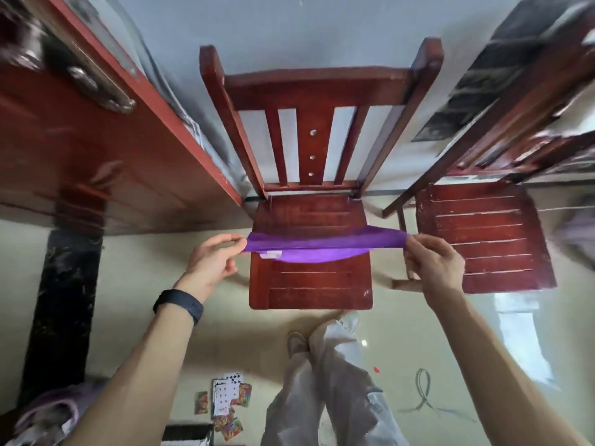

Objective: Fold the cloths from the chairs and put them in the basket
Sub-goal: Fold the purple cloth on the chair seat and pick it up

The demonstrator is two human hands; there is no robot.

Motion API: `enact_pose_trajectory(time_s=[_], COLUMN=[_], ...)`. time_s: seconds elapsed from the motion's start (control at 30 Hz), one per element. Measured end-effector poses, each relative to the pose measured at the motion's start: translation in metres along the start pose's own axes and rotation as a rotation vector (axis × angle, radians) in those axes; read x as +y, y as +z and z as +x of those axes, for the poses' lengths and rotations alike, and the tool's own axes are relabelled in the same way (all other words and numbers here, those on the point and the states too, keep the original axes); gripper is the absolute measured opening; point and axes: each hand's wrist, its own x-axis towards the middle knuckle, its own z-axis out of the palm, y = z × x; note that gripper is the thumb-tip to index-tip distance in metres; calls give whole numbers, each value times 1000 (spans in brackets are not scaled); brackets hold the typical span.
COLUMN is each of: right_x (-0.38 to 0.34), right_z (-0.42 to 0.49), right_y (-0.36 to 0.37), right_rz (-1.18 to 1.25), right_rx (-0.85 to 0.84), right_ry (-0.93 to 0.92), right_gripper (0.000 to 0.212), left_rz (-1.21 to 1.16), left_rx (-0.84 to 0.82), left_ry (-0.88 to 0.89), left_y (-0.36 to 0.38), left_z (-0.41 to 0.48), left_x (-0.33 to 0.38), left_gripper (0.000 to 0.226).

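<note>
A purple cloth (322, 244) is stretched flat in the air just above the seat of the middle red wooden chair (310, 284). My left hand (214, 255) pinches its left end between thumb and fingers. My right hand (433, 260) pinches its right end. The cloth sags a little in the middle, and a small white label shows under its left part. No basket is in view.
A second red chair (489, 236) stands to the right, its seat bare. A red table (80, 149) fills the left. Playing cards (227, 400) lie on the floor near my legs (328, 381). A cord (425, 397) lies on the floor at right.
</note>
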Motion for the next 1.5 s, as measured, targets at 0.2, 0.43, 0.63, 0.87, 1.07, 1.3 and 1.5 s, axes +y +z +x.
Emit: enact_pose_trajectory(time_s=[0.2, 0.43, 0.63, 0.87, 1.07, 1.3, 1.5], right_x=[-46, -79, -101, -110, -91, -108, -132], right_z=[-65, -94, -106, -119, -107, -89, -67], right_y=[-24, -57, -70, -65, -76, -45, -26], right_rz=[65, -530, -946, -1130, -1339, -1316, -1312], right_rx=[10, -101, 52, 18, -71, -93, -75], right_ry=[51, -455, -1170, -1317, -1163, -954, -900], right_gripper=[18, 28, 10, 6, 18, 23, 23], left_rz=[136, 738, 954, 1188, 1387, 1444, 1442], left_rx=[18, -57, 186, 270, 282, 298, 309], left_ry=[139, 457, 908, 1056, 1182, 1018, 1016], left_y=[1, -29, -46, -55, -49, -32, -19], left_z=[-74, -118, -132, -129, -122, -91, -74], left_x=[60, 84, 93, 89, 70, 75, 106], left_gripper=[14, 26, 8, 13, 9, 14, 16])
